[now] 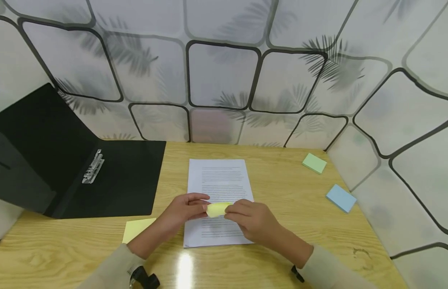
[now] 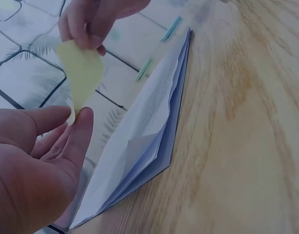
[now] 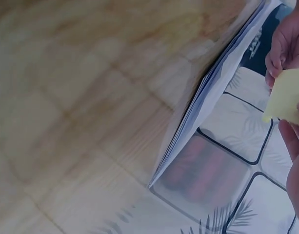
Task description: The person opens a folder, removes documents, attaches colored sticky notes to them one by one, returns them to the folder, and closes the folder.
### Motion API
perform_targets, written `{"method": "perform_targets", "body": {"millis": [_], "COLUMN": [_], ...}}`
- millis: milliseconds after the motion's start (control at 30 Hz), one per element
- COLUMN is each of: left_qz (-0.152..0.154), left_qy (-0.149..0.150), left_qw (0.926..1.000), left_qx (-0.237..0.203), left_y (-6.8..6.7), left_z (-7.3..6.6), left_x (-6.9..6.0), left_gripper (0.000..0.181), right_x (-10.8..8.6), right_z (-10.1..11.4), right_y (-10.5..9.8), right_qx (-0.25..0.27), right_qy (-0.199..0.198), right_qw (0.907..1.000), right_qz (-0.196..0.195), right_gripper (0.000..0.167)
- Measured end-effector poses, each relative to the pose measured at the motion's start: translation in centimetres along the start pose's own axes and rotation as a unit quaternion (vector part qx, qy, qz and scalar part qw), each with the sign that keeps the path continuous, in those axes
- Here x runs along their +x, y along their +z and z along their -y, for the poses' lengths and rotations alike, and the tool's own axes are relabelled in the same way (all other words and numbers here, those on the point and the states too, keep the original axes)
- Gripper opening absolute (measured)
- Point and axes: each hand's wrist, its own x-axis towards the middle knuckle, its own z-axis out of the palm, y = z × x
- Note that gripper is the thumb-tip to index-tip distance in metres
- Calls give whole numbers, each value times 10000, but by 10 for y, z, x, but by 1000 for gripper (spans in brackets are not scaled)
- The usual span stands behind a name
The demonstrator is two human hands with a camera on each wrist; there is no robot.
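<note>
Head view: two hands show. The left hand (image 1: 180, 212) and the right hand (image 1: 259, 221) each pinch one end of one yellow note (image 1: 217, 209), thumbs closed against fingers, over one paper stack (image 1: 225, 176). One black folder (image 1: 128, 176) with one clip (image 1: 93, 166) stands open at left; one yellow pad (image 1: 136, 227), one green pad (image 1: 314, 163), one blue pad (image 1: 341, 198).

Left wrist view: the note slants between both hands.

Right wrist view: the note at the edge.
</note>
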Motion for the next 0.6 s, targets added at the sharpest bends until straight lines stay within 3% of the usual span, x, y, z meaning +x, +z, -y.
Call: {"method": "perform_targets", "body": {"millis": [100,167,200,267,333,400,433,500,600], "left_qz": [-182,-359,-462,-612,-691,-730,-727,-708,-678], "left_qy": [128,210,243,306,359,397,410,446,468], "left_qw": [9994,9980,9968,9942,9913,9881,9866,9832,9799], "left_qx": [274,486,602,825,1059,1292,1405,1623,1818], "left_y": [-2,-2,-2,-2,-2,-2,-2,-3,-5], "left_z": [2,2,2,1,1,0,0,-1,-1], "left_x": [0,0,-1,-1,-1,-2,-2,-3,-3], "left_gripper": [45,40,38,33,30,28,27,26,25], "right_x": [0,0,1,2,4,7,9,11,15], "right_z": [3,4,4,4,2,-1,-2,-5,-6], "right_y": [1,3,3,5,6,8,10,13,18], "right_qx": [152,769,1240,2027,2361,2205,1922,1355,964], "right_qy": [-193,120,440,1275,2178,2886,3091,3270,3342], "right_qw": [9992,9958,9899,9697,9454,9276,9245,9201,9147], "right_qz": [313,473,518,488,551,873,1131,1676,2057], "right_gripper": [34,27,24,16,14,25,28,32,20]}}
